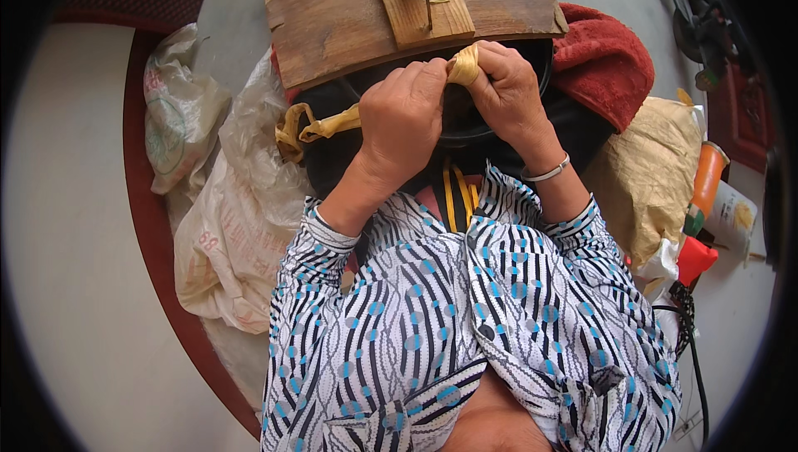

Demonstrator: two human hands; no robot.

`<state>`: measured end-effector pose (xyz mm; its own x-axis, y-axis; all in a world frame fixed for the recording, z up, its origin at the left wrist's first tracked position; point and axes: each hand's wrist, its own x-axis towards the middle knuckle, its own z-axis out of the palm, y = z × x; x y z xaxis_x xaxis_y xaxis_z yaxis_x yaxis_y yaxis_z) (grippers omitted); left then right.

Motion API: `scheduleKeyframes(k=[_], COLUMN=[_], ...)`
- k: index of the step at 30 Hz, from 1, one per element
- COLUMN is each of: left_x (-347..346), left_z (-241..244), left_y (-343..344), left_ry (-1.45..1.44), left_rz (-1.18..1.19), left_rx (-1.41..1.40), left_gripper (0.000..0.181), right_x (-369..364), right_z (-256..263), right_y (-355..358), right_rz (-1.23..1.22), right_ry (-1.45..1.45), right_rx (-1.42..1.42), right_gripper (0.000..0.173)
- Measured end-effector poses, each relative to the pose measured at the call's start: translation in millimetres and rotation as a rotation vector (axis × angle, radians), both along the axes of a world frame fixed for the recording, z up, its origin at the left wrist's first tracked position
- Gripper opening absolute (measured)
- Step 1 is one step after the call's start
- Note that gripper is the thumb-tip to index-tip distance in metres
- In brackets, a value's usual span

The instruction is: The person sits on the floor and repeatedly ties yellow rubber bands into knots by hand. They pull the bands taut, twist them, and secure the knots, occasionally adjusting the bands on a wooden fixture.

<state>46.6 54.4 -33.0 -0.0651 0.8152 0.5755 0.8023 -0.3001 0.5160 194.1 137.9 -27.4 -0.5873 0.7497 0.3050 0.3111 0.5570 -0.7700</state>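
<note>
Both my hands are raised side by side just below the near edge of a wooden board (330, 22). My left hand (402, 115) is closed on a pale yellow strip of fibre-like material (336, 123), whose loose, looped end hangs out to the left. Between the hands the yellow material forms a wrapped bundle (464, 65), pinched by my right hand (508, 90). A silver bracelet is on the right wrist. Under the hands is a dark round container (464, 134), partly hidden.
On the board lies a smaller wood block (449, 19) with an upright thin blade (427, 3) and yellow scraps. Plastic woven sacks (230, 252) lie at the left. A red towel (601, 59), a tan sack (648, 159) and an orange cylinder (707, 178) are at the right.
</note>
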Motion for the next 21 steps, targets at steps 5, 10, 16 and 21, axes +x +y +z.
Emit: scheduleKeyframes(k=[5, 10, 16, 21], left_x=[1, 1, 5, -3], left_z=[-2, 2, 33, 12], left_y=[1, 3, 1, 12], left_ry=[-0.102, -0.353, -0.170, -0.313], left_rz=[-0.090, -0.206, -0.021, 0.026], left_rx=[0.069, -0.058, -0.287, -0.383], left_gripper=[0.034, 0.036, 0.030, 0.024], right_x=[3, 11, -9, -11], right_z=[-16, -17, -2, 2], right_y=[-15, -7, -10, -15], right_rz=[0.158, 0.397, 0.096, 0.017], right_ry=[0.561, 0.682, 0.356, 0.197], right_rx=[-1.198, -1.347, -0.452, -0.020], right_gripper=[0.029, 0.027, 0.014, 0.010])
